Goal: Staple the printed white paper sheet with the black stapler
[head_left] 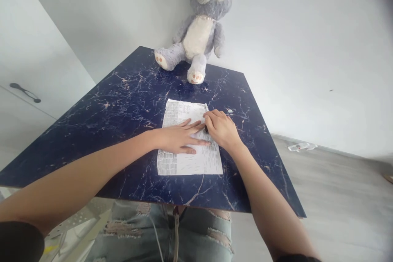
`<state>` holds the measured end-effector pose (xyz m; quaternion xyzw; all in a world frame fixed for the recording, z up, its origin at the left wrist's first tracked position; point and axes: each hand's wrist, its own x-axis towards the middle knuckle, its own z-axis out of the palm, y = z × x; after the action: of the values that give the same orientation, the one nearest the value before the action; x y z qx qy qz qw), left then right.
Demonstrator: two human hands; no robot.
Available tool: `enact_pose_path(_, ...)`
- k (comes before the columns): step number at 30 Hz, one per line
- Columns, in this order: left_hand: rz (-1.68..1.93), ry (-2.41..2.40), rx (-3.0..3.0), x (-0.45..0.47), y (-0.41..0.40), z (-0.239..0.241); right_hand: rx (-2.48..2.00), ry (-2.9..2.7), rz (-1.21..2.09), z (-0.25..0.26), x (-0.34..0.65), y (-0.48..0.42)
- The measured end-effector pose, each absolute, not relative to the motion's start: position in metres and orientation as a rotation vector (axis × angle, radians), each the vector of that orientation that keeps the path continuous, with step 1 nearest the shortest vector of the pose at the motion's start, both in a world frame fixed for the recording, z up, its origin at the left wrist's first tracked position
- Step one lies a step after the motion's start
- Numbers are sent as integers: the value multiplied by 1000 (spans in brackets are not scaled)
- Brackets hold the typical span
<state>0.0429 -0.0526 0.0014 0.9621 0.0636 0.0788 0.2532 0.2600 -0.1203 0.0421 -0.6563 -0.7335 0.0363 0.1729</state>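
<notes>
A printed sheet of paper (pixel 184 159) lies flat on the dark blue marble-patterned table (pixel 123 102). My left hand (pixel 179 137) rests flat on the sheet's middle with its fingers stretched out. My right hand (pixel 221 129) sits at the sheet's right edge, fingers curled round a small dark object (pixel 206 129) that I cannot name, pressed against the paper beside my left fingertips.
A grey and white plush rabbit (pixel 199 24) sits at the table's far edge against the white wall. A cabinet door with a dark handle (pixel 25 92) is at the left. Small clear litter (pixel 301 146) lies on the grey floor at the right.
</notes>
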Motion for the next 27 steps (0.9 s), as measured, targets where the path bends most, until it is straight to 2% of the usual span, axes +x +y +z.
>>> enact_pose_path(6,155,233,2647,49,-60,1,-1967,-2118,26,44,255,-121)
enact_pose_path(16,97,239,2693,49,-61,0,-2139,-2255,-413,28,230,-124)
enact_pose_path(19,112,225,2670,48,-58,0,-2082,-2262,-270,35,235,-124)
enact_pose_path(24,113,199,2611,42,-50,2,-1678,-2262,393,58,287,-119)
enact_pose_path(27,120,173,2585,38,-46,6,-1478,-2430,632,62,322,-114)
